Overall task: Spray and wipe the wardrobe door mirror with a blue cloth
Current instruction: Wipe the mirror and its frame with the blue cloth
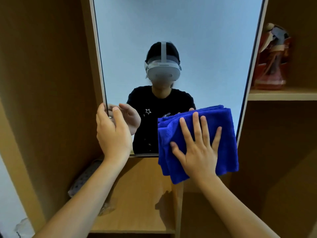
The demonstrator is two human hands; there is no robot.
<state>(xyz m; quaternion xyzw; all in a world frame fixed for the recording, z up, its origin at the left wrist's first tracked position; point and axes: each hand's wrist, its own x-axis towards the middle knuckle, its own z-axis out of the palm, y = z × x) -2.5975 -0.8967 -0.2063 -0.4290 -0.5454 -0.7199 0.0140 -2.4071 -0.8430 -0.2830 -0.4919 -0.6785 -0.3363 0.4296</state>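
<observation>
L to R, w/ risks first, then orientation.

1. Left hand: fingers curled round the left edge of the mirror, thumb on the front side, steadying the wardrobe door. Risk: fingertips on the glass prob. leave smears in an area the cloth then has to redo. If the grip slips, the door may swing under wiping pressure.

2. Blue cloth: folded into a thick pad, sits at the mirror's lower right corner, overlapping both the bottom edge and the right edge. Risk: approx. half the pad hangs off the glass, so contact area is reduced; loose lower folds may sag or drop off.

3. Right hand: fingers straight and spread, palm flat, pressing the cloth to the glass; not gripping it. Risk: w/o a pinch, the cloth can slide out from under the palm on a fast stroke.

4. Figurine on the right shelf: near the mirror's right edge; a wide stroke could knock it.

Orientation: the mirror's long axis runs vertical, face toward the person. The cloth's long axis is roughly vertical, tilted slightly, folded edge uppermost. No spray bottle in view.
</observation>
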